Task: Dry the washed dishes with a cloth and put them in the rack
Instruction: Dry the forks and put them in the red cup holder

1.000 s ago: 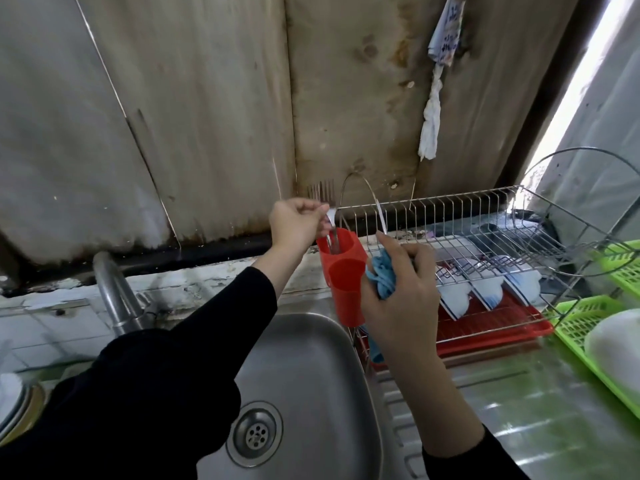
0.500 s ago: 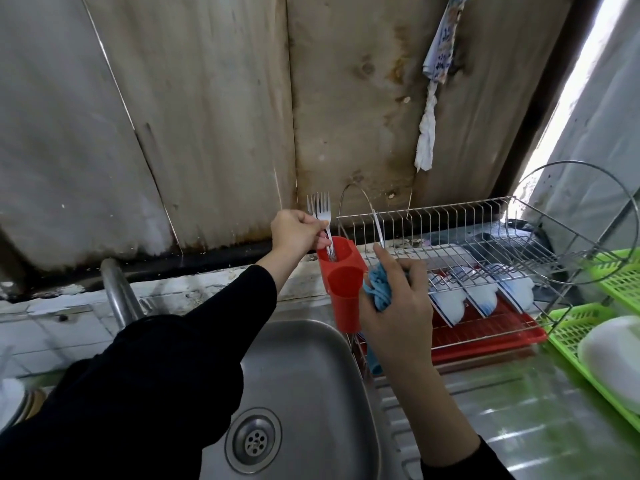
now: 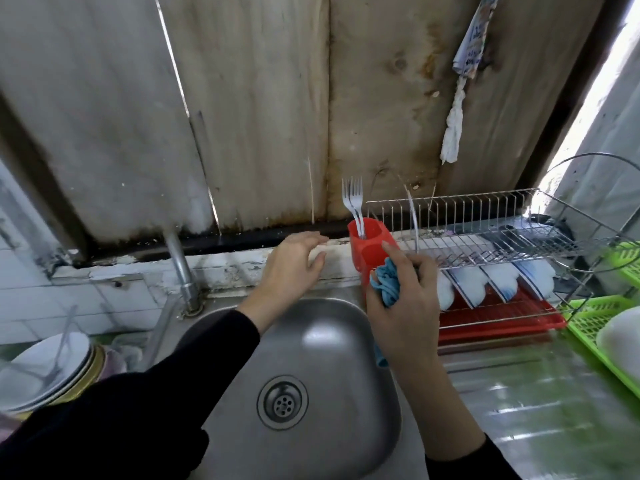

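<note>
Let go of forks [image 3: 353,202], now upright in red holder [image 3: 364,249]; left grip [image 3: 294,268] released, drawn back to 9 o'clock of it. Still grasping blue cloth [image 3: 386,285] in right grip [image 3: 408,306].

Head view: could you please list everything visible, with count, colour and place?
forks: two, silver, upright in the cutlery holder
cutlery holder: one, red, rack's left end
dish rack: one, wire, right of sink
plates: about four, white, rack's lower tier
drip tray: one, red, under rack
sink: one, steel, centre
tap: one, steel, behind sink
stacked dishes: several, mostly white, far left
baskets: two, green, far right
cloth: one, blue, in right hand
left hand: open, left of holder
right hand: grips cloth, beside holder
</note>
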The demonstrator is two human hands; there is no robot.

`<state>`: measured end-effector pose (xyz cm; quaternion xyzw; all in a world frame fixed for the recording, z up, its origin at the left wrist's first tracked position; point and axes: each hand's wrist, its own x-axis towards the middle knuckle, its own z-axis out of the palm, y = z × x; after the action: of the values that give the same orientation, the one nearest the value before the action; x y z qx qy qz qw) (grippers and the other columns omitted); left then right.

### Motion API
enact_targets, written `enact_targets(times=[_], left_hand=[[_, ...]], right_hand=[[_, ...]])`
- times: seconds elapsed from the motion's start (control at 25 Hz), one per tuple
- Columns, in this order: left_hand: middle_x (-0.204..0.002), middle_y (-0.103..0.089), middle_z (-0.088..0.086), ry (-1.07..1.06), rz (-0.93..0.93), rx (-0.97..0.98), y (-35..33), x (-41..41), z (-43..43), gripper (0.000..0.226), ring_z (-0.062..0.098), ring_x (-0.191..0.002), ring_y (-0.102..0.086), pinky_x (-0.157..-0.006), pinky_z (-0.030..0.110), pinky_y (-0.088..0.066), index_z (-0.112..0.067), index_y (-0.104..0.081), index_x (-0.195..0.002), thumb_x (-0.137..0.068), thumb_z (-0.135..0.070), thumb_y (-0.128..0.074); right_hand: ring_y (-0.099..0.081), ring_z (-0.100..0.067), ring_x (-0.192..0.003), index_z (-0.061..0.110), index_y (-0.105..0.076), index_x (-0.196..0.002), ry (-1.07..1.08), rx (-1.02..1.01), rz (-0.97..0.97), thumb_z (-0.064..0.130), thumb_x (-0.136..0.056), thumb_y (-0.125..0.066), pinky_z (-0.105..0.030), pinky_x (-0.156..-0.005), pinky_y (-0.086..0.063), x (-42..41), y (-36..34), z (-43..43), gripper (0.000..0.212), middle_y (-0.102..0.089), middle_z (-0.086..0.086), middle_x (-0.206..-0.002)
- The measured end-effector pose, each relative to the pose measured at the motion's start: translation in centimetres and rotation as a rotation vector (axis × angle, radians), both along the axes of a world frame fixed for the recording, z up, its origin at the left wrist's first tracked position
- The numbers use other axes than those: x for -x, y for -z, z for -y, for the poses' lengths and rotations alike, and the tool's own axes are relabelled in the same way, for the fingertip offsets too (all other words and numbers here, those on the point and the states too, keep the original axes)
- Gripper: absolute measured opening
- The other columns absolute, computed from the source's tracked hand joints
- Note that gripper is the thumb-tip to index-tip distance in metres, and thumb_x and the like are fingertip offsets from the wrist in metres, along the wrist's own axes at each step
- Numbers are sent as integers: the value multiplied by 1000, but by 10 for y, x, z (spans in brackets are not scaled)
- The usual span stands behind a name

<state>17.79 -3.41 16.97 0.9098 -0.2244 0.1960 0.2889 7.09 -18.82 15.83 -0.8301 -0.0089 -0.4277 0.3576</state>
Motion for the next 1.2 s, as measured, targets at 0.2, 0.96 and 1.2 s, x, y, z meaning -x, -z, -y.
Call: enact_targets(times=[0.2,0.96,1.2], left_hand=[[-114,-70,12,-8,171,-265,39,46,-78,30,28,-104,-68,-91,43,-52,-9,-73,-104,-75,-6,-73],[-144,-49,12,-343,-246,-785,124,101,-418,52,28,-130,-49,-106,36,-37,-11,-55,-134,-84,1,-60],[-148,-44,4,-439,-330,-939,137,60,-481,46,22,-137,-38,-111,34,-29,-15,-50,-138,-93,-5,-46]], right_hand=[[-51,-18,-95,7,-60,-125,-90,57,33,5,-75,-71,-27,-82,-49,23,32,-44,52,-50,-16,-111],[-44,-3,-82,5,-62,-121,-535,-12,-352,5,-78,-64,-5,-75,-38,18,119,-314,43,-48,-8,-105],[-47,-3,-89,12,-62,-123,-504,-8,-413,-1,-78,-69,-8,-80,-41,-6,129,-363,47,-47,-6,-110]])
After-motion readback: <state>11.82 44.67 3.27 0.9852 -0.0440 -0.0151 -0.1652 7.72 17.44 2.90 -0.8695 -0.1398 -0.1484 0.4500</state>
